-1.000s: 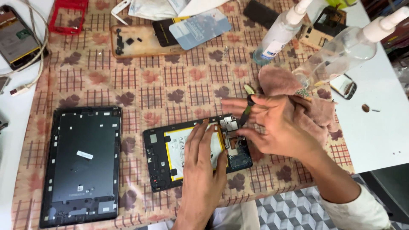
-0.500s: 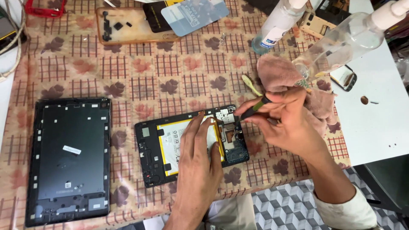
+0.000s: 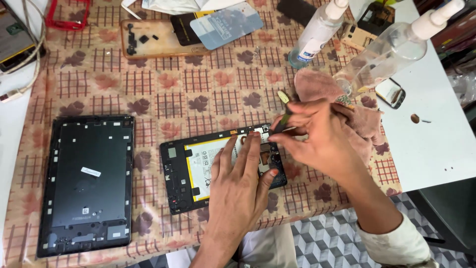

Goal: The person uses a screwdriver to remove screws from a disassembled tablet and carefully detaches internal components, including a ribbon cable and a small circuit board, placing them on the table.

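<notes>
An opened tablet (image 3: 186, 168) with its white battery exposed lies on the patterned tablecloth (image 3: 198, 94). My left hand (image 3: 243, 186) rests flat on it, fingers spread over the battery and the circuit board at its right end. My right hand (image 3: 322, 136) pinches a thin screwdriver (image 3: 284, 106) with a yellow-green tip and holds its lower end at the tablet's upper right corner. The board under my fingers is mostly hidden.
The tablet's dark back cover (image 3: 87, 183) lies to the left. A pink cloth (image 3: 342, 94) sits behind my right hand, with two spray bottles (image 3: 317, 32) (image 3: 391, 49) beyond. A tray of small parts (image 3: 158, 39), a red case (image 3: 67, 15) and cables (image 3: 22, 54) line the far edge.
My right hand has shifted the screwdriver slightly up toward the tablet's top right corner. My left hand stays pressed on the tablet. The view has moved a little.
</notes>
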